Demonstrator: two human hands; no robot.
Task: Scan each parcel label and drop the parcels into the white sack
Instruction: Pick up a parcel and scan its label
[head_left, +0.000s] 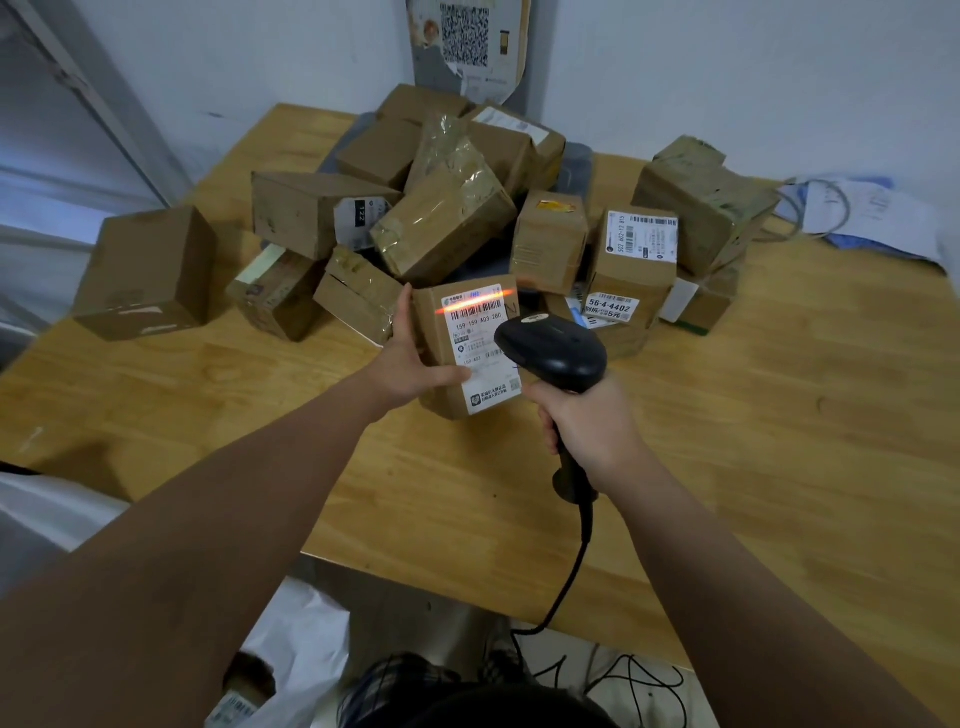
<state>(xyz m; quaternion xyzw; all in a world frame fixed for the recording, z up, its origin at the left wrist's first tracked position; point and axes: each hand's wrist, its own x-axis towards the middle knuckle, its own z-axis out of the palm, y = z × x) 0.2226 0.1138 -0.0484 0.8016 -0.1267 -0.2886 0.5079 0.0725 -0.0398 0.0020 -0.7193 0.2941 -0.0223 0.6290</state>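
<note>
My left hand (415, 358) grips a small cardboard parcel (441, 384) from its left side, label facing me, just above the wooden table (753, 415). Its white label (480, 338) carries barcodes, and an orange scan line crosses the top barcode. My right hand (587, 426) holds the handle of a black corded barcode scanner (553, 353), whose head points at the label from the right. The white sack (296, 660) lies on the floor at the lower left, below the table edge, with a labelled parcel showing inside it.
A heap of several cardboard parcels (447, 223) fills the back of the table. One lone box (148, 273) stands at the left. Papers and a cable (862, 213) lie at the far right. The scanner cord (566, 582) drops over the front edge.
</note>
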